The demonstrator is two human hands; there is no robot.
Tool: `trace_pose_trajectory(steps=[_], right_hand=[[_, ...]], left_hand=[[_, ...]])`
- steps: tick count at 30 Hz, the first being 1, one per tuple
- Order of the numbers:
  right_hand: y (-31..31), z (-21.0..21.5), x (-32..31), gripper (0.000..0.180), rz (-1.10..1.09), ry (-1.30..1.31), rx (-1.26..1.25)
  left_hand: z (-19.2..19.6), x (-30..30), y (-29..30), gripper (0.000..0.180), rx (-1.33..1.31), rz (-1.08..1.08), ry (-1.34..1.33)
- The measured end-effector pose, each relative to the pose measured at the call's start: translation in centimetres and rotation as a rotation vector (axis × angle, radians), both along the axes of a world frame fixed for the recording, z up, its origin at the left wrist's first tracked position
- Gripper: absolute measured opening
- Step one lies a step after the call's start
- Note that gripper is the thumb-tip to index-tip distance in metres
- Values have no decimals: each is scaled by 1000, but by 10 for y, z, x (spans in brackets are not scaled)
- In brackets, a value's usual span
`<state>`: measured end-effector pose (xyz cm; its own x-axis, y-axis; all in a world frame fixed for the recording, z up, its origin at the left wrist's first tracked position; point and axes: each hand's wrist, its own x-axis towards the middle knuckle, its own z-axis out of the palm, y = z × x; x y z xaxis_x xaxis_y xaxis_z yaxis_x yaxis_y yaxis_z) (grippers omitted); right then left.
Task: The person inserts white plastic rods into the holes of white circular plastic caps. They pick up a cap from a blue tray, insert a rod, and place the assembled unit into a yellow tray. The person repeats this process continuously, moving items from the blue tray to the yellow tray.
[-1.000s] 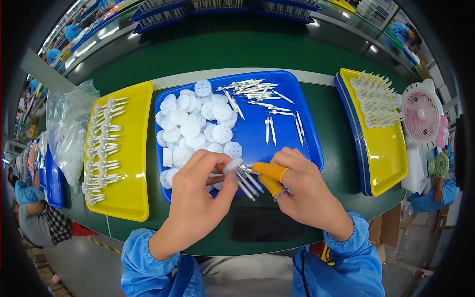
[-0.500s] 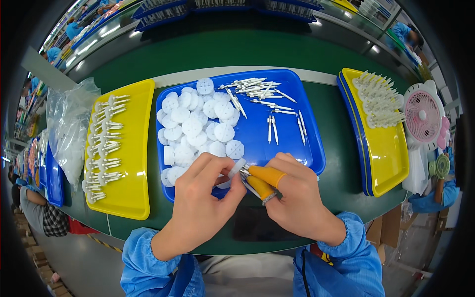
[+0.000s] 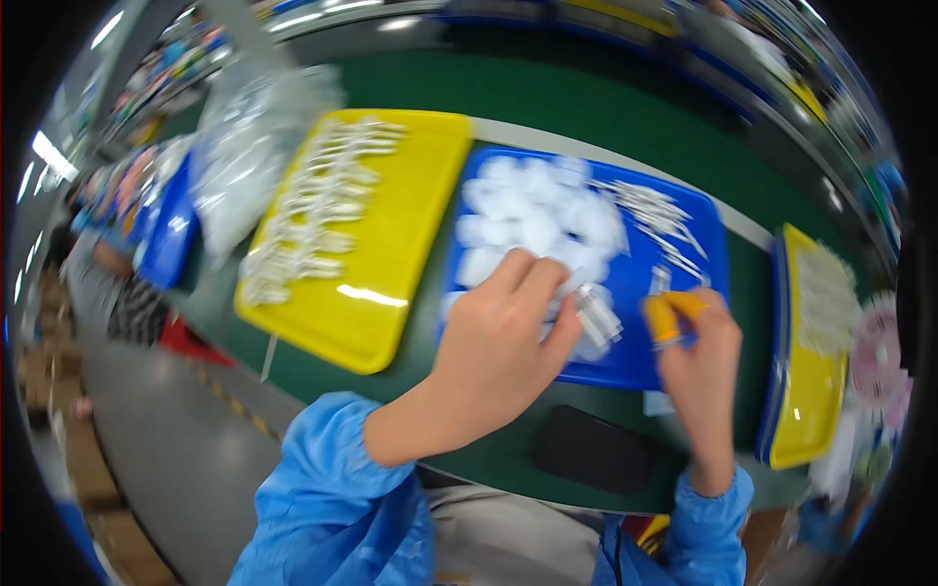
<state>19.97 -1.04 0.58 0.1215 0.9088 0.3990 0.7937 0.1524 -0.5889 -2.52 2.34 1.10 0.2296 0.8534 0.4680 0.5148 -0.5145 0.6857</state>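
My left hand [image 3: 498, 347] is closed in a pinch on a white disc with several white-and-metal pins [image 3: 598, 318] sticking out of it to the right. It hovers over the near part of a blue tray [image 3: 640, 363]. My right hand [image 3: 707, 344], with orange finger covers [image 3: 668, 318], is apart from it over the tray's right side. Motion smears its fingers, so any hold there cannot be made out. A heap of white round discs [image 3: 532, 217] fills the tray's left part. Loose slim pins [image 3: 653, 209] lie beyond my right hand.
At left, a yellow tray [image 3: 415, 249] bears rows of discs fitted with pins, beside a clear plastic bag [image 3: 249, 142]. Another yellow tray [image 3: 813, 410] stands on blue ones at right, near a pink fan [image 3: 877, 350]. A flat black object [image 3: 591, 449] lies near the table's front edge.
The view has swung left, shifting everything rightward. My right hand has come away from the disc with pins and moved right; my left hand still holds it.
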Motion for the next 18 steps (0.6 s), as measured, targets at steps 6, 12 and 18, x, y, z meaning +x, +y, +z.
trace_pose_trajectory(steps=[6, 12, 18], right_hand=[[18, -30, 24, 21, -139, -406, -174], [15, -44, 38, 20, -151, -318, -171], [14, -24, 32, 19, -213, -187, -305]], left_hand=[[-8, -75, -2, 15, 55, 390, -8], [-30, -182, -28, 13, 105, 802, 192], [-40, -207, -28, 14, -1, 872, 284]])
